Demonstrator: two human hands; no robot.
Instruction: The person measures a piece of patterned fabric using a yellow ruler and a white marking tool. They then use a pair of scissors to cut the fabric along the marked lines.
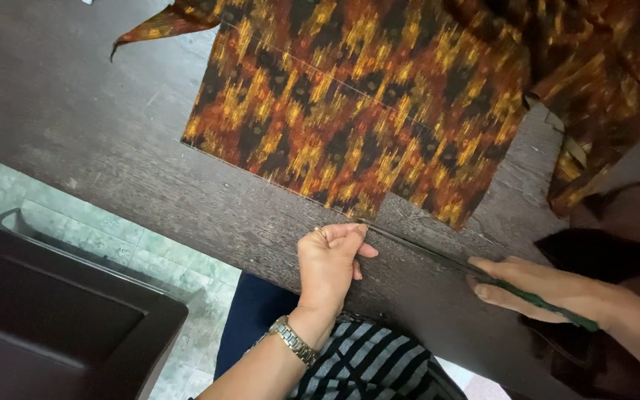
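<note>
Wooden table (98, 141), dark and worn, carries a spread orange, yellow and black patterned fabric (350, 111) whose near edge lies just beyond both hands. Left hand (329, 263) has its fingers curled together, pinching the fabric's lower corner. Right hand (550, 290) is closed around green-handled scissors (475, 270), their dark blades reaching toward that corner.

Your fabric (350, 111), orange-black patterned, lies flat on dark wood; your green-handled scissors (483, 278) rest beside its lower edge.
</note>
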